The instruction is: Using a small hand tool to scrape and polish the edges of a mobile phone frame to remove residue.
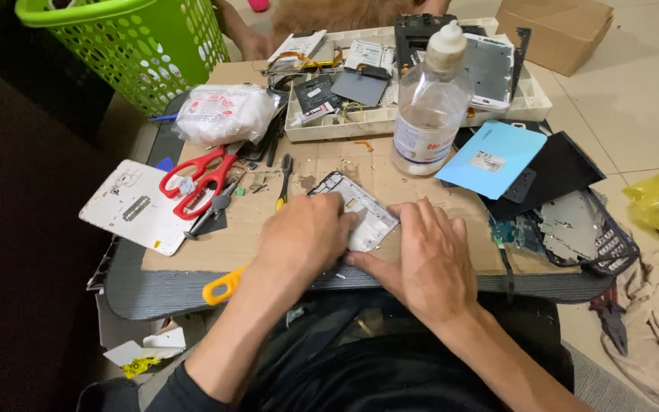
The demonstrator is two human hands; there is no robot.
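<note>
The white phone frame lies flat on the cardboard sheet, long axis slanting from far-left to near-right. The left hand covers its near end, fingers curled, grip hidden; the right hand presses spread beside it. Hard prying, I'd judge, could crack it or knock the clear bottle

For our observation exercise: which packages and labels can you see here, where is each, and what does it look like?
Clear bottle: centre back, white cap, white label.
White bag: left of the tray, soft, red print.
Blue card: right of the bottle, small white sticker.
Cardboard box: top right, brown.
</note>
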